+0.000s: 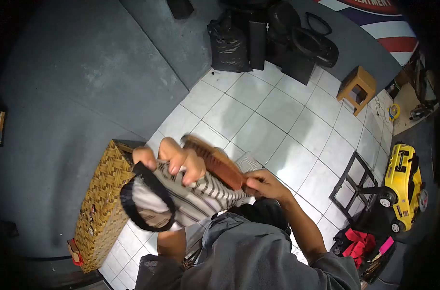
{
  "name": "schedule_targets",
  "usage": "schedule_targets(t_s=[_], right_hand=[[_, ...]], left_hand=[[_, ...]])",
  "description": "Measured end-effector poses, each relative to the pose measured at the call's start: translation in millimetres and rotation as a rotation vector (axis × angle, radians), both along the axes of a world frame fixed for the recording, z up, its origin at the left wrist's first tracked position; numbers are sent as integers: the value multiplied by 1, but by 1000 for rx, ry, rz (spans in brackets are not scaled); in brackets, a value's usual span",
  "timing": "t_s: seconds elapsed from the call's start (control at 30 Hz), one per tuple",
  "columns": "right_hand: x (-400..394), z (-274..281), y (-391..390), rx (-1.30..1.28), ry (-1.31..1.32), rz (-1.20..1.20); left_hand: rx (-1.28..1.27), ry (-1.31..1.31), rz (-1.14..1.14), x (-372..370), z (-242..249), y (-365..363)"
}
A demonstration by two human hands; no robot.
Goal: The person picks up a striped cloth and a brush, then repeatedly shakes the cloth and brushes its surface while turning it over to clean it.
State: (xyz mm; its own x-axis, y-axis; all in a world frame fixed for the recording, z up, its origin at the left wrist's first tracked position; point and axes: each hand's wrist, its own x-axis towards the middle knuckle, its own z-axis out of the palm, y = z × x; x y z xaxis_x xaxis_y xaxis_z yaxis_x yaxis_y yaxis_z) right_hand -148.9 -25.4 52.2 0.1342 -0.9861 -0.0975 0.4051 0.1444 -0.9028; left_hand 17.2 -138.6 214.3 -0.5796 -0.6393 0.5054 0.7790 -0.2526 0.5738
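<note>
My left hand (179,159) is closed on a striped cloth item (196,198), its fingers curled over the upper side and slightly blurred. The forearm passes behind the fabric. Grey, white and dark stripes run along the cloth, and a thick black band (127,197) rims its round opening at the left end. In my right hand (267,186) is a wooden brush (220,166), gripped at its lower right end. Its dark bristles lie along the top of the striped cloth, close to my left fingertips.
A tall woven basket (101,208) stands at the left by the grey wall. Farther off are a black plastic bag (228,46) and a brown stool (357,89). To the right are a black frame (354,186), a yellow toy car (402,186) and red cloth (359,245).
</note>
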Motion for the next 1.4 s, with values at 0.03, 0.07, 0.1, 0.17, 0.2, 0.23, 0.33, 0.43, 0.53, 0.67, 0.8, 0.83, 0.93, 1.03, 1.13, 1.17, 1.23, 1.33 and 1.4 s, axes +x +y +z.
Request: schedule_targets(t_s=[0.03,0.07,0.1,0.17,0.2,0.23,0.33,0.43,0.53,0.67,0.8,0.83,0.93,1.03,1.13,1.17,1.23,1.33,1.4], right_hand=[[-2,-6,-2,5,-6,185],[-11,-33,-5,137,34,358],[-17,-63,-2,135,35,362],[-25,-137,16,89,681,286],[-35,-213,33,-62,917,300],[-36,-213,38,51,1125,300],[-30,-161,46,536,1551,248],[-44,-165,38,584,1443,26],[-55,-86,12,343,917,-126],[-47,9,-7,209,91,196],[-31,-12,-20,271,48,610],[-29,-26,-20,272,49,618],[-30,-119,-6,433,794,712],[-35,-189,21,389,1340,497],[-34,-190,19,446,1538,160],[-36,-178,12,544,1498,73],[-44,-144,2,245,1144,-149],[-18,-24,-6,237,621,-317],[7,9,3,156,409,-364]], left_hand=[[-34,15,42,0,7,6],[-146,-31,-86,8,12,-5],[-73,6,-32,12,15,1],[-56,65,43,20,18,7],[-58,40,8,23,17,9],[-62,17,-30,25,16,11],[34,-32,-52,23,10,18],[-5,-58,-103,22,3,11],[62,-92,-150,18,4,12],[-44,-84,-357,12,-1,-2],[-29,19,-472,15,4,-2],[-47,34,-472,18,7,-4],[79,115,-216,26,14,8],[27,75,-212,32,10,2],[64,37,-148,33,14,5],[67,35,-147,30,15,4],[-48,-90,95,21,16,3],[-201,-219,403,10,2,-9],[-179,-144,477,0,-7,-15]])
